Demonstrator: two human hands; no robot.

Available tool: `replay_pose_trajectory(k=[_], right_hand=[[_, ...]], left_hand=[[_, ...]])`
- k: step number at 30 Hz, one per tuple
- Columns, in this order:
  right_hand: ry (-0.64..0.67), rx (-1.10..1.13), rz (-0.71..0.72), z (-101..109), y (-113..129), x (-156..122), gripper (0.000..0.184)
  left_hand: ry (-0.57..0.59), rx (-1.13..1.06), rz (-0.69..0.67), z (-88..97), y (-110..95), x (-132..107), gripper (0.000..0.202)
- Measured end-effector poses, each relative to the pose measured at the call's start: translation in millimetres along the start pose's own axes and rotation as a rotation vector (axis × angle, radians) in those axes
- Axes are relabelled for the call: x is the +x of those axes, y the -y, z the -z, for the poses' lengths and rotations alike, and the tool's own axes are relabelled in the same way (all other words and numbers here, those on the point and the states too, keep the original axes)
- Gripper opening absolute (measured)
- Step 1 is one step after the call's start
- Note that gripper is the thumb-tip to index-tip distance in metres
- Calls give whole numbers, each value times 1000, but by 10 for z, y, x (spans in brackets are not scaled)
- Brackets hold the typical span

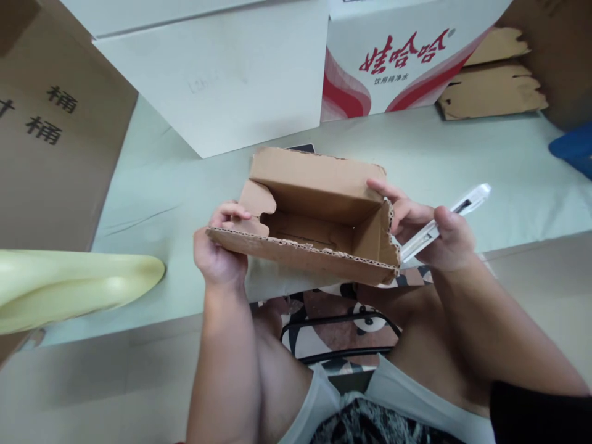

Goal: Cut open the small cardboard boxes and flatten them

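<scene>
An open cardboard box (pixel 305 262) with ragged cut edges is held up in front of me, its hollow inside facing up. My left hand (pixel 222 250) grips its left end, fingers over the small end flaps. At the right end, my right hand (pixel 430 228) steadies the box with its fingers, one reaching along the far flap. A white utility knife (pixel 420 239) is also held in that hand, under the thumb, its one end close to the box's right edge. The base of the box is hidden from view.
Behind stand a large white box (pixel 259 80) and a white-and-red printed carton (pixel 393 68). Cut cardboard pieces (pixel 494 92) lie at the back right, near a blue object (pixel 573 148). A tall brown carton (pixel 50 166) and a pale yellow curved object (pixel 83 287) are at left on the green-covered table (pixel 143 166).
</scene>
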State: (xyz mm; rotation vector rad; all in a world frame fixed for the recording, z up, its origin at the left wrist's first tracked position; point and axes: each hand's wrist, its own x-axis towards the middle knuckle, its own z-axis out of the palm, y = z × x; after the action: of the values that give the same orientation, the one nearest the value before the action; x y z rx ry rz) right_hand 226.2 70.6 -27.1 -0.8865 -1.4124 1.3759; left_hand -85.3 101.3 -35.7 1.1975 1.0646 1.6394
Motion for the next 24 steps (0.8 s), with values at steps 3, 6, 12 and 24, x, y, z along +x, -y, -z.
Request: replay_pose_trajectory(k=[3,6,12,24], right_hand=[[9,0,1,22,-32,-23,60],[31,-45,-2,61,-101,-34,63],[65,-115,33,77,-149,-20,66],[-264,123,122,-40,-85,76,53]], left_hand=[[37,32,-123,50,24,6,67],[124,34,-220,143,58,11,62],[226,37,-140,187,49,14,60],[42,169,-191,27,127,-1,43]])
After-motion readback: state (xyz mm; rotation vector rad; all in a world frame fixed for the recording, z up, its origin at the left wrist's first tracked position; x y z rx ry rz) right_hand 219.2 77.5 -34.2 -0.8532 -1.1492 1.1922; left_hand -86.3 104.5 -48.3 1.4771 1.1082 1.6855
